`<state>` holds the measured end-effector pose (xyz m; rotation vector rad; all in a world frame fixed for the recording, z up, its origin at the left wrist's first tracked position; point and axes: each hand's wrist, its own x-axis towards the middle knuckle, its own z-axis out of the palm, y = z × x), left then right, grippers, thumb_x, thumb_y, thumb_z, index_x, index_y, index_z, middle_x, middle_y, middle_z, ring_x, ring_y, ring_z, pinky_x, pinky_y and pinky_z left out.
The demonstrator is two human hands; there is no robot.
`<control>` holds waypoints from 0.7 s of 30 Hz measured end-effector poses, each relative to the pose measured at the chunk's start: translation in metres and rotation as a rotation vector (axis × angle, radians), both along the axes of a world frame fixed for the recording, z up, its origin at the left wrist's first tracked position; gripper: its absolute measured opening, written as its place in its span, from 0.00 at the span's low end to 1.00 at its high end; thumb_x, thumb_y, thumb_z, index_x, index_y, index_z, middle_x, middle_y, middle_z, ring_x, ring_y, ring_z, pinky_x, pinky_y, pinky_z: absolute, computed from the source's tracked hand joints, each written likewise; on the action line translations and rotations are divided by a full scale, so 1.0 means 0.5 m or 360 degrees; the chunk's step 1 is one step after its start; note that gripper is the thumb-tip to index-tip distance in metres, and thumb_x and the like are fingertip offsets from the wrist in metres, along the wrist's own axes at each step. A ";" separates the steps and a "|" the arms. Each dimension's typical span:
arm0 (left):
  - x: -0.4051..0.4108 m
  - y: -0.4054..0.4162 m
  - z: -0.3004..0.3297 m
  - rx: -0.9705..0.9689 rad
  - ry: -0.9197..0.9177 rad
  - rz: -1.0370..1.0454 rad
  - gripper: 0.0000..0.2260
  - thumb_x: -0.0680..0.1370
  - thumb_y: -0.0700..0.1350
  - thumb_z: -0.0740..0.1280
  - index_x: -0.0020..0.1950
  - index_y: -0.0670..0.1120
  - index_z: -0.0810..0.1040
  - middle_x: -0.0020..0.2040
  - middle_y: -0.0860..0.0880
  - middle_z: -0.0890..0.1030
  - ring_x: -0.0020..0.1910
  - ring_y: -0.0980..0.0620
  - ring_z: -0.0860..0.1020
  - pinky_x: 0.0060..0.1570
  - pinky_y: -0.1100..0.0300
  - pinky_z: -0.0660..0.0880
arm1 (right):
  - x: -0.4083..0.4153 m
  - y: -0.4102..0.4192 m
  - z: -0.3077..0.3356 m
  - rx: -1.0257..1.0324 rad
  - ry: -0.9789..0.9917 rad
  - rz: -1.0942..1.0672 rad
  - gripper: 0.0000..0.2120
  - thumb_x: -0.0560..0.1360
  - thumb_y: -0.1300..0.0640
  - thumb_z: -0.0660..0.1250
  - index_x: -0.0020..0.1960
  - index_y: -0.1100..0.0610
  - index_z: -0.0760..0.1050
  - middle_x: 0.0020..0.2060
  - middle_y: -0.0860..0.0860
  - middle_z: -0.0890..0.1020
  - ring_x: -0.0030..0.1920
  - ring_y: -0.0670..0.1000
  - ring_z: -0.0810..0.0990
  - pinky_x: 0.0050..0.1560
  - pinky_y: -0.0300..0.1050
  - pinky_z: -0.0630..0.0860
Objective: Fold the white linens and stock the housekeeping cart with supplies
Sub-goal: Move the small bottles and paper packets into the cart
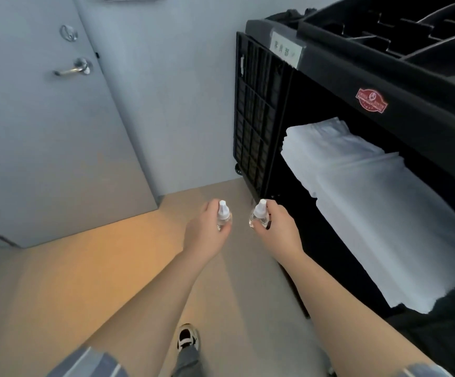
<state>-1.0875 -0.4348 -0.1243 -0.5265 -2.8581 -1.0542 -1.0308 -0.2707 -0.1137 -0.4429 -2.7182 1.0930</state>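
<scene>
The left hand (207,229) has its fingers curled round a small clear bottle with a white cap (223,216). The right hand (275,227) grips a second such bottle (259,216). Both are over open beige floor (85,254), just beside the black housekeeping cart (356,85). Folded white linens (370,191) overhang its shelf edge. A closed door (44,118) stands well apart at the left.

Two small bottles (224,216), one cart (384,85), perhaps two linen stacks (356,170).
</scene>
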 end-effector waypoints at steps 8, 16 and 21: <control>-0.370 -0.007 0.092 0.0012 0.0127 -0.0160 0.09 0.74 0.49 0.68 0.45 0.51 0.67 0.44 0.53 0.72 0.37 0.50 0.73 0.31 0.58 0.62 | -0.305 -0.022 0.096 -0.0061 0.0116 -0.0303 0.11 0.75 0.53 0.65 0.57 0.52 0.70 0.50 0.48 0.76 0.46 0.48 0.76 0.45 0.48 0.76; -0.603 0.156 0.212 0.0174 0.0252 -0.0534 0.09 0.74 0.51 0.67 0.47 0.57 0.66 0.46 0.58 0.72 0.39 0.56 0.72 0.31 0.65 0.62 | -0.480 0.066 0.228 0.0029 0.0294 -0.0608 0.10 0.76 0.50 0.65 0.56 0.50 0.71 0.50 0.46 0.76 0.47 0.48 0.75 0.43 0.42 0.74; -0.701 0.323 0.301 0.0359 0.0224 -0.0890 0.10 0.71 0.55 0.69 0.46 0.61 0.68 0.44 0.58 0.74 0.41 0.59 0.75 0.38 0.60 0.74 | -0.555 0.183 0.329 0.0185 0.0357 -0.0666 0.15 0.77 0.52 0.65 0.62 0.53 0.70 0.54 0.50 0.76 0.52 0.50 0.75 0.46 0.41 0.70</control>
